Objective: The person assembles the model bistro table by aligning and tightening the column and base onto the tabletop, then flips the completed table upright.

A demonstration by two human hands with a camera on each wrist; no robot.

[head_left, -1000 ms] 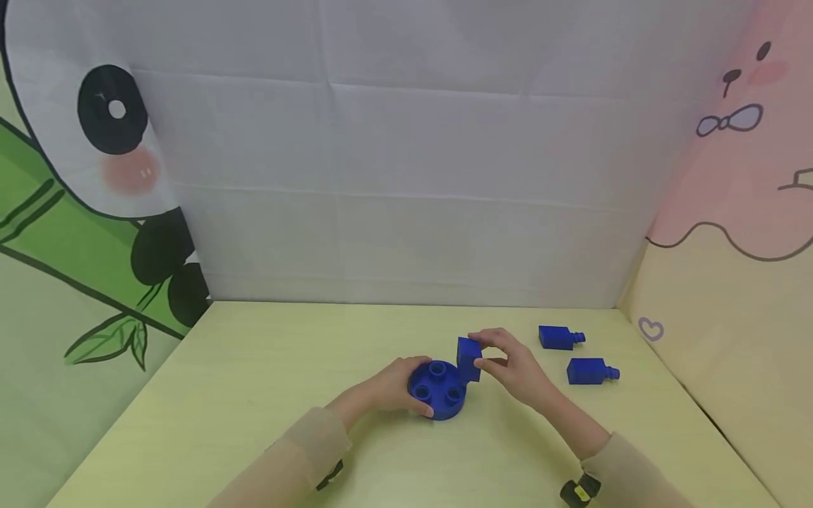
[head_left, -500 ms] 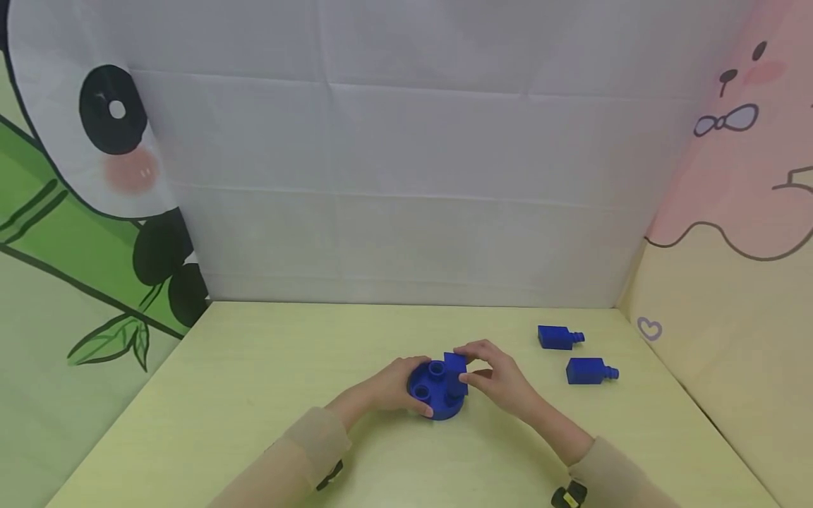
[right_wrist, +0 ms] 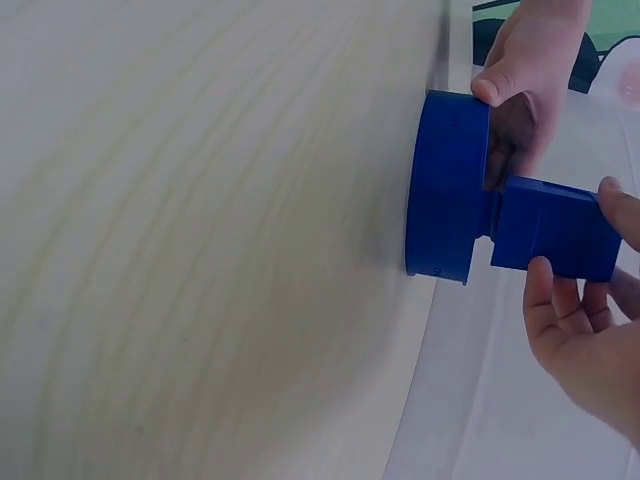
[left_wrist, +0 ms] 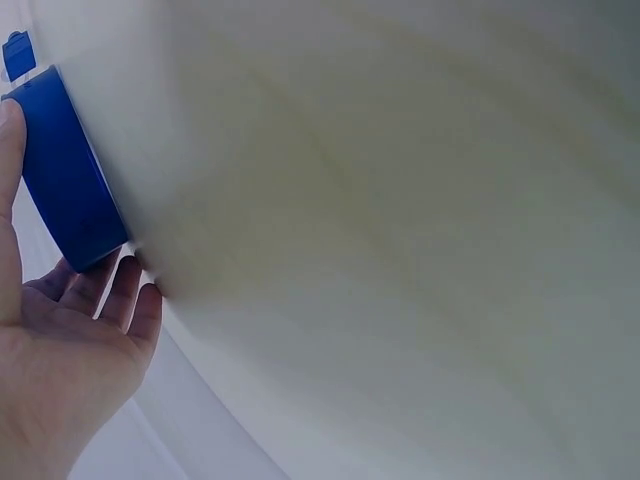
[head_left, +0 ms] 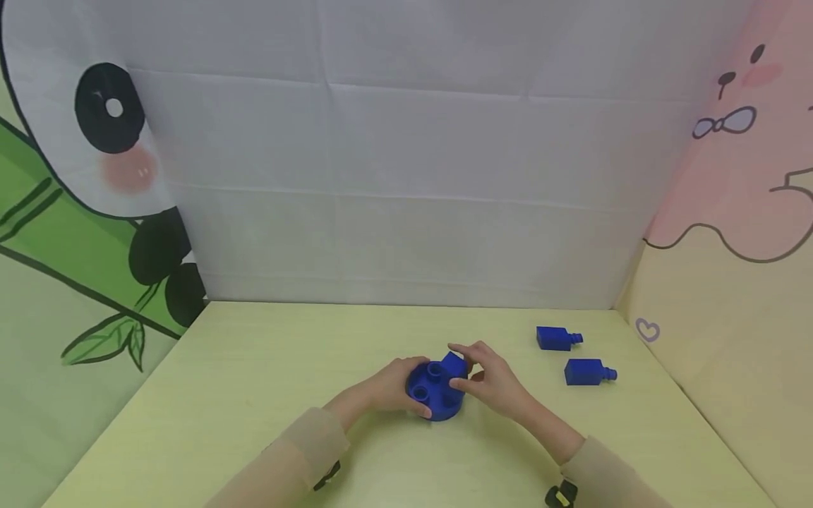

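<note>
My left hand point(head_left: 392, 386) grips the round blue base point(head_left: 444, 411) by its left side, thumb at the front and fingers behind. Two ring-shaped sockets show on its top. A blue block point(head_left: 454, 364) with a narrow neck stands over the base's right part, and my right hand point(head_left: 498, 384) holds it between thumb and fingertips. From the right wrist, the block point(right_wrist: 555, 230) appears neck-first against the base point(right_wrist: 447, 185); the neck's end is hidden behind the rim. The left wrist view has the base point(left_wrist: 70, 165) lying on the table, fingers around its edge.
Two more blue blocks with threaded necks lie on their sides at the right: a farther block point(head_left: 554, 339) and a nearer block point(head_left: 584, 372). The pale yellow table point(head_left: 286, 353) meets a white cloth backdrop point(head_left: 406, 212) behind and printed cloth at both sides.
The right hand has brought the block left and down onto the base's right socket area, and the block has turned about its upright axis. The left hand keeps the base in place.
</note>
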